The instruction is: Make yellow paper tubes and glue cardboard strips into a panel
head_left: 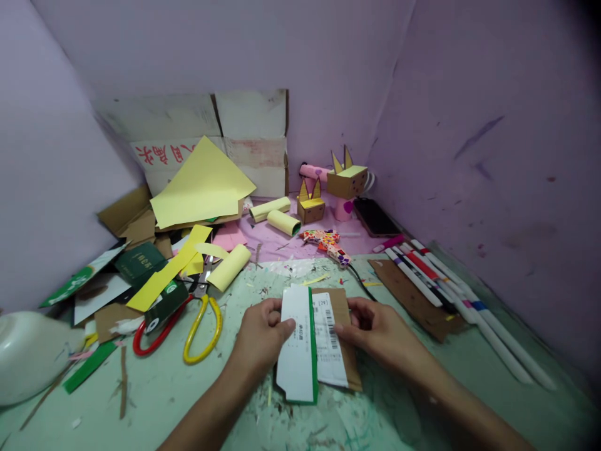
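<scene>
A white card with a green edge (298, 351) is pinched in my left hand (265, 332), thumb on top. My right hand (369, 326) grips a piece of brown cardboard with a white printed label (331, 344), its thumb over the label and fingers behind. The two pieces are side by side, the white card slightly overlapping the cardboard's left part, just above the green tabletop. Left of my left hand lie scissors (203, 329) with one red and one yellow handle. A patterned glue gun (334, 245) rests beyond my hands.
Yellow paper (201, 188), scraps and yellow rolls (229, 268) are at the left and back. Box figures with ears (310, 210) and a phone (377, 217) stand or lie behind. Markers (451, 288) and a cardboard strip (408, 297) lie right; a white bowl (32, 357) is far left.
</scene>
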Motion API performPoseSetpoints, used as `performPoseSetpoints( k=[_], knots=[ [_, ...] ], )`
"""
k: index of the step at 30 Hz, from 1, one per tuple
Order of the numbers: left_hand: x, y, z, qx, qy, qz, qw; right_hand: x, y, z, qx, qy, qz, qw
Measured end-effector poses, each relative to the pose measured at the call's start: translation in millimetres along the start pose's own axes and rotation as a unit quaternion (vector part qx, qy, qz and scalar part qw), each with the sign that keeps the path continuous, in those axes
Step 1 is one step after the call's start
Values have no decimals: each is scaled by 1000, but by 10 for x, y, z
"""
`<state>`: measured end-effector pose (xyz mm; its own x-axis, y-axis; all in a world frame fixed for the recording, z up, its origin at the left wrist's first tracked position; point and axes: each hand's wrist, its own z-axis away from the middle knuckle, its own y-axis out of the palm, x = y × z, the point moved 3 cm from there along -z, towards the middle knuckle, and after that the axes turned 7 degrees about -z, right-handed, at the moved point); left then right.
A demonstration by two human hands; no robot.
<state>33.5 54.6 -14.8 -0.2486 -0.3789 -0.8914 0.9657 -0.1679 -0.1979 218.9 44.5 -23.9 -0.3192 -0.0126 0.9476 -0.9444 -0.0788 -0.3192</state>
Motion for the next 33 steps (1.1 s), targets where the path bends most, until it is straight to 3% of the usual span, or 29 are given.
performPoseSetpoints(
  k=[2, 4, 6, 8, 11, 13, 16, 19, 24, 29, 33],
  knots=[
    [-24, -18, 8, 11, 13, 42, 999, 66, 29, -33, 83, 71, -141, 984],
    [-106, -59, 60, 20, 41, 67, 997, 214, 2, -48, 109, 78, -200, 971],
    [-245, -136, 158, 9, 97, 44, 994, 411, -85, -49, 79, 21, -154, 985],
    [-403, -250, 283, -49, 205, -44, 977, 617, -193, -17, 16, -88, -65, 994],
    [-501, -375, 459, -108, 413, -200, 882, 756, -272, 117, -59, -272, 39, 960],
    [-376, -400, 513, -77, 500, -293, 811, 646, -221, 234, -34, -339, 83, 936],
    [-7, -412, 535, -25, 539, -432, 722, 287, -65, 414, 60, -318, 154, 934],
    [310, -429, 564, -13, 516, -522, 679, 55, 24, 583, 75, -304, 220, 924],
    [380, -398, 627, -2, 498, -526, 690, 106, 55, 657, 72, -317, 244, 914],
    [324, -377, 623, 27, 444, -505, 740, 122, 77, 661, 84, -276, 276, 917],
    [360, -370, 624, 58, 406, -506, 758, 65, 83, 690, 111, -307, 304, 895]
  ],
)
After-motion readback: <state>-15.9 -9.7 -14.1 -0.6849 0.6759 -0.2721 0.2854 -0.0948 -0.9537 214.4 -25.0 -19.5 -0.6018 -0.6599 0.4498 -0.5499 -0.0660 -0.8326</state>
